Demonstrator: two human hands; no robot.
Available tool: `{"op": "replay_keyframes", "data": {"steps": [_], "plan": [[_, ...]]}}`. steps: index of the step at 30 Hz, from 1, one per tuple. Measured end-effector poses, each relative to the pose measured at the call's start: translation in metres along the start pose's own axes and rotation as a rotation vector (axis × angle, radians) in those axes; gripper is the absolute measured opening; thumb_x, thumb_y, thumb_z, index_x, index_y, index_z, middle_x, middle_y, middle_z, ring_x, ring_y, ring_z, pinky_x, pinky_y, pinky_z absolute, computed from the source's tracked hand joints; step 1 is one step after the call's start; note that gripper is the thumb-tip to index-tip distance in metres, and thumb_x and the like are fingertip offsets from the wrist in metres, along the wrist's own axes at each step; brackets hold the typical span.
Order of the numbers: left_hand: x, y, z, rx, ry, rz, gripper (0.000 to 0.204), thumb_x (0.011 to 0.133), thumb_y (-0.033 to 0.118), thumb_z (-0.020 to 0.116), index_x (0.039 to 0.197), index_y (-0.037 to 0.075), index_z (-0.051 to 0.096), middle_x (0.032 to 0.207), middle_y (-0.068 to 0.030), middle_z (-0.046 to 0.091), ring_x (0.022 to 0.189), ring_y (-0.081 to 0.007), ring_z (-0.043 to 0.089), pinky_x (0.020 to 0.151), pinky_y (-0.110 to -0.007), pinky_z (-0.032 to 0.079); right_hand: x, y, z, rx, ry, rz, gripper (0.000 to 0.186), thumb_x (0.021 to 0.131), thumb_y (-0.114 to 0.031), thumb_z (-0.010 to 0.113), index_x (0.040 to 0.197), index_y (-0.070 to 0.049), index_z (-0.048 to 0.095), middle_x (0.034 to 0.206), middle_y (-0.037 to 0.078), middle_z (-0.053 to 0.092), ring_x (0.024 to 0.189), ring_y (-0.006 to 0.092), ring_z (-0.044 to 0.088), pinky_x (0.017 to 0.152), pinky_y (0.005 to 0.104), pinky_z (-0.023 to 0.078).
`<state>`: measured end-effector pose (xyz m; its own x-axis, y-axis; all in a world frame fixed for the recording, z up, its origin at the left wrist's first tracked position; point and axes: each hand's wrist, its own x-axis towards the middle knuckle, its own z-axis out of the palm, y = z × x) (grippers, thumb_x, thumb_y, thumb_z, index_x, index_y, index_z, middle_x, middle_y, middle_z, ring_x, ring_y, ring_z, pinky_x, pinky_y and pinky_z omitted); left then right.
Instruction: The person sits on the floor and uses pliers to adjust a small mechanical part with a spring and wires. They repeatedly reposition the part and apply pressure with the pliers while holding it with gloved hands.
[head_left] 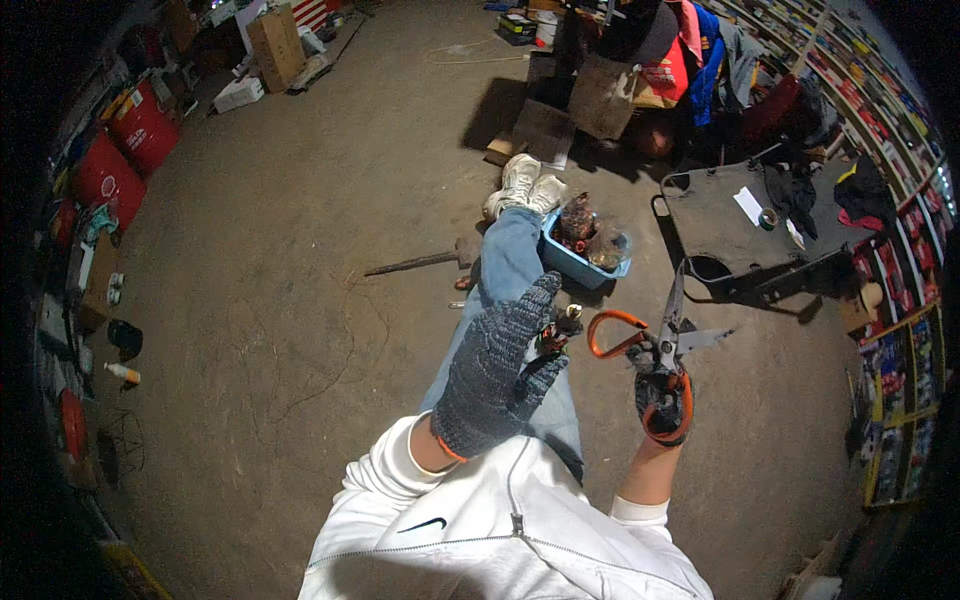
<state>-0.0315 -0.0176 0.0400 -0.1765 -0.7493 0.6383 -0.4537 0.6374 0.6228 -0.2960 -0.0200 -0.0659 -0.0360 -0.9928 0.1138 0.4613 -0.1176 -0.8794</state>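
Observation:
My left hand (495, 365), in a dark grey knitted glove with an orange cuff edge, is raised over my legs. Between its fingers and thumb sits a small piece with a shiny metal end (570, 314); its lower part is dark and partly covered by the glove, so I cannot make out its kind. In my right hand (657, 395), gloved in dark fabric, is a large pair of scissors (668, 335) with orange handles. Its blades stand apart and point up and away. One handle loop surrounds the gloved fingers, while the other swings out to the left.
Beside my feet stands a blue plastic basin (580, 266) holding bagged reddish-brown pieces. A hammer (425, 262) lies left of my legs. To the right is a dark, flat-topped stand (735, 225) with tape and cloths. Stocked shelves (900, 370) line the right side; red containers (142, 128) stand left.

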Motion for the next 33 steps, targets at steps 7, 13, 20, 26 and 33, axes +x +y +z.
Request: {"op": "replay_keyframes", "data": {"steps": [7,13,20,26,33], "plan": [[-0.002,0.005,0.006,-0.221,-0.011,-0.288,0.069,0.069,0.008,0.070,0.129,0.001,0.037,0.111,-0.0147,0.055,0.089,-0.0229,0.056,0.076,-0.032,0.045,0.006,-0.020,0.029,0.413,-0.166,-0.094,0.041,0.083,-0.020,0.057,0.114,0.005,0.049,0.102,0.017,0.059,0.086,0.0259,0.060,0.083,0.0404,0.046],[-0.006,0.000,0.007,-0.278,0.020,-0.331,0.066,0.071,0.011,0.069,0.128,0.000,0.038,0.106,-0.0141,0.057,0.090,-0.0207,0.055,0.079,-0.030,0.044,0.003,-0.009,0.030,0.203,-0.124,-0.172,0.031,0.082,-0.020,0.057,0.104,0.001,0.055,0.089,0.015,0.063,0.074,0.0226,0.061,0.063,0.0390,0.047],[-0.008,-0.031,0.018,-0.991,-0.105,-0.565,0.066,0.077,0.021,0.067,0.129,-0.003,0.035,0.111,-0.0138,0.056,0.102,-0.0190,0.053,0.089,-0.030,0.041,-0.007,0.011,0.038,0.449,-0.263,-0.043,0.023,0.078,-0.018,0.061,0.093,0.000,0.058,0.078,0.012,0.061,0.059,0.0196,0.056,0.049,0.0349,0.046],[-0.016,-0.033,0.026,-1.442,-0.059,-0.484,0.068,0.079,0.018,0.065,0.131,-0.004,0.027,0.111,-0.0149,0.056,0.104,-0.0228,0.054,0.088,-0.033,0.044,-0.032,0.027,0.075,0.170,-0.115,0.215,0.027,0.074,-0.012,0.063,0.094,0.005,0.056,0.078,0.014,0.061,0.063,0.0230,0.058,0.056,0.0337,0.049],[-0.011,-0.025,0.024,-1.150,0.007,-0.528,0.071,0.075,0.029,0.067,0.128,-0.006,0.034,0.121,-0.0152,0.049,0.108,-0.0227,0.049,0.092,-0.033,0.038,-0.025,0.056,0.065,-0.769,-0.657,-0.235,0.057,0.073,-0.005,0.061,0.125,-0.001,0.040,0.111,0.018,0.052,0.096,0.0285,0.054,0.084,0.0361,0.044]]}}
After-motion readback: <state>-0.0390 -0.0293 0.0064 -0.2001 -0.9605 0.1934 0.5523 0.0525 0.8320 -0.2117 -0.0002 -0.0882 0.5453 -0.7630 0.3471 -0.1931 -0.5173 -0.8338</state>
